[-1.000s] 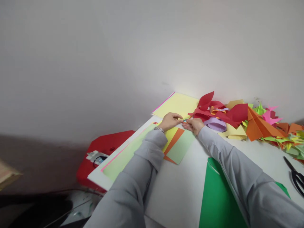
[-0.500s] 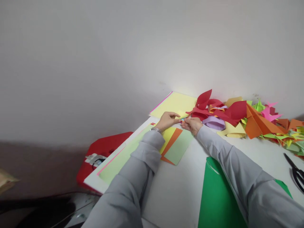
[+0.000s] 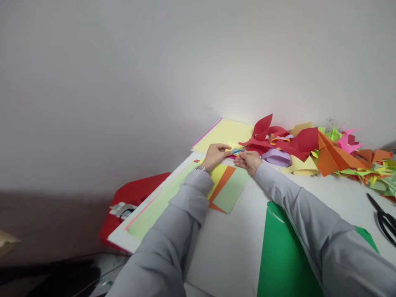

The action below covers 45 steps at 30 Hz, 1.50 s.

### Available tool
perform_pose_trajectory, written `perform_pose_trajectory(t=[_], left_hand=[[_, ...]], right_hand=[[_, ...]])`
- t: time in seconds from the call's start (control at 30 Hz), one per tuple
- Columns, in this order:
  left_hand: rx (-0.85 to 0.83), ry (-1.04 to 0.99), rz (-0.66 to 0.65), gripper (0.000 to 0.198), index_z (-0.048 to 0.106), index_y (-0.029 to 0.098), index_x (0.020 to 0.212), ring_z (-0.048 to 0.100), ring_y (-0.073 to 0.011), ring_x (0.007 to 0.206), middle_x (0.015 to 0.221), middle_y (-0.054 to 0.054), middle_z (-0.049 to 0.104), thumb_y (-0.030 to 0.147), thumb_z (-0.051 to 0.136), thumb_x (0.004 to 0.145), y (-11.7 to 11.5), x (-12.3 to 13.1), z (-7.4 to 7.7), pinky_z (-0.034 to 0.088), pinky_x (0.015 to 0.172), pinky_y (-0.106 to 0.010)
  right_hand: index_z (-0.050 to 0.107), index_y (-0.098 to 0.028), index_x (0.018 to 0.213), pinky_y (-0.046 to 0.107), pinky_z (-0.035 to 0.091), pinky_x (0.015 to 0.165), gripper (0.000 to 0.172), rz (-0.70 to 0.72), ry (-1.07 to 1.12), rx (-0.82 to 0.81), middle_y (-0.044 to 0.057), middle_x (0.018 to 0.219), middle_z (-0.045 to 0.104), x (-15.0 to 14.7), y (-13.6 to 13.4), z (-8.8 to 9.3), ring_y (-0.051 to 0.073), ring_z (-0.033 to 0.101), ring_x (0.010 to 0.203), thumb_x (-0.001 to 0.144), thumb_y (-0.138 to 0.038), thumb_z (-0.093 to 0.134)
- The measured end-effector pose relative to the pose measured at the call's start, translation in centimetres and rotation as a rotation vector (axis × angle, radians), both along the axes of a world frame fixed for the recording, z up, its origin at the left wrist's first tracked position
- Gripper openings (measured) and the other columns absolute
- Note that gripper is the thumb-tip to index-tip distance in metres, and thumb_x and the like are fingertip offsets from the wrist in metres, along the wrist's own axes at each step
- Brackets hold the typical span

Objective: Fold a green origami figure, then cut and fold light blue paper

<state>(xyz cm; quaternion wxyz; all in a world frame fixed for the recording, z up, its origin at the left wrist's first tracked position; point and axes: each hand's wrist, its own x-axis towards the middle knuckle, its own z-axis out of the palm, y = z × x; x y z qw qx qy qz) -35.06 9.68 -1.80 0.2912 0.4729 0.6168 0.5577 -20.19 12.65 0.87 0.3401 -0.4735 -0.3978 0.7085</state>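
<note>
The right hand [image 3: 251, 161] pinches a small blue paper strip [image 3: 237, 151] near the far yellow sheet [image 3: 227, 131], while the left hand [image 3: 215, 155] touches its left end, though whether those fingers close on it I cannot tell. Uneven pulling could crease or tear it, and red paper cutouts [image 3: 305, 142] crowding the right could snag it; scissors [image 3: 383, 217] lie farther right, clear of both hands

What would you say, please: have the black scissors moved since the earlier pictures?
No: judged against the green sheet, the black scissors show no shift in any direction.
</note>
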Motion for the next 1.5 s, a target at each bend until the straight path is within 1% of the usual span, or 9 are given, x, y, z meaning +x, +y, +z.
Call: perform_pose_trajectory(t=[0.13,0.47,0.83,0.93,1.07,1.27,1.4,1.47,1.5], left_hand=[[0.01,0.069,-0.013,0.038,0.075,0.011,0.079,0.044,-0.0108,0.053,0.058,0.0,0.059,0.038,0.079,0.053,-0.2,0.1,0.2,0.033,0.052,-0.026],[0.028,0.157,-0.06,0.037,0.076,0.014,0.079,0.05,-0.0137,0.062,0.065,-0.002,0.065,0.039,0.08,0.053,-0.4,0.0,0.3,0.039,0.058,-0.026],[0.034,0.161,-0.041,0.035,0.075,0.014,0.081,0.049,-0.0122,0.057,0.062,-0.001,0.063,0.042,0.077,0.06,0.0,0.0,-0.3,0.036,0.052,-0.025],[0.037,0.157,-0.048,0.037,0.075,0.013,0.08,0.05,-0.0125,0.056,0.063,-0.003,0.065,0.045,0.076,0.061,0.2,-0.1,-0.4,0.037,0.052,-0.025],[0.035,0.174,-0.055,0.039,0.075,0.012,0.083,0.05,-0.0124,0.053,0.062,-0.003,0.065,0.045,0.074,0.062,0.5,-0.4,-0.8,0.037,0.052,-0.025],[0.045,0.255,-0.032,0.034,0.074,0.013,0.082,0.057,-0.0148,0.061,0.073,-0.005,0.072,0.044,0.067,0.069,0.8,-0.4,-1.2,0.042,0.057,-0.026],[0.053,0.327,-0.021,0.026,0.072,0.015,0.08,0.059,-0.0169,0.067,0.076,-0.005,0.072,0.039,0.063,0.072,0.9,-0.4,-1.1,0.043,0.062,-0.026],[0.058,0.366,-0.004,0.023,0.069,0.017,0.079,0.059,-0.018,0.068,0.073,-0.004,0.069,0.037,0.061,0.074,0.7,-0.4,-1.0,0.043,0.065,-0.028],[0.063,0.385,0.01,0.022,0.068,0.017,0.083,0.059,-0.0184,0.069,0.072,-0.003,0.068,0.036,0.06,0.075,0.5,-0.3,-0.8,0.043,0.066,-0.028]], right_hand=[[0.053,-0.013,0.072,0.018,0.056,0.048,0.02,-0.006,0.005,0.005,0.0,0.05,0.061,0.0,0.1,-0.1,0.01,0.061,0.043,0.09,-0.01,0.059],[0.052,-0.014,0.071,0.019,0.056,0.049,0.021,-0.022,-0.009,0.015,0.0,0.048,0.06,-0.1,-0.1,0.1,0.009,0.059,0.042,0.091,-0.009,0.056],[0.051,-0.015,0.071,0.017,0.055,0.047,0.023,-0.01,-0.027,0.041,-0.001,0.048,0.06,-0.1,-0.2,0.0,0.009,0.059,0.042,0.094,-0.011,0.053],[0.051,-0.014,0.071,0.017,0.055,0.046,0.023,-0.009,-0.048,0.042,0.0,0.047,0.059,-0.1,-0.2,0.1,0.009,0.059,0.041,0.093,-0.007,0.049],[0.049,-0.015,0.069,0.017,0.053,0.044,0.024,-0.008,-0.084,0.048,-0.001,0.044,0.057,-0.3,-0.3,0.2,0.009,0.057,0.038,0.087,0.002,0.049],[0.045,-0.018,0.072,0.016,0.052,0.042,0.024,-0.033,-0.13,0.089,-0.008,0.042,0.051,-0.6,-0.4,0.1,0.007,0.053,0.035,0.08,0.002,0.055],[0.045,-0.018,0.071,0.016,0.051,0.04,0.023,-0.041,-0.163,0.103,-0.008,0.043,0.05,-0.7,-0.4,0.2,0.007,0.051,0.034,0.081,0.001,0.052],[0.046,-0.018,0.069,0.017,0.051,0.039,0.023,-0.036,-0.175,0.103,-0.006,0.043,0.052,-0.7,-0.5,0.3,0.008,0.053,0.034,0.082,0.001,0.051],[0.046,-0.017,0.069,0.018,0.051,0.039,0.023,-0.033,-0.179,0.105,-0.006,0.043,0.052,-0.8,-0.5,0.3,0.009,0.054,0.035,0.082,0.001,0.051]])
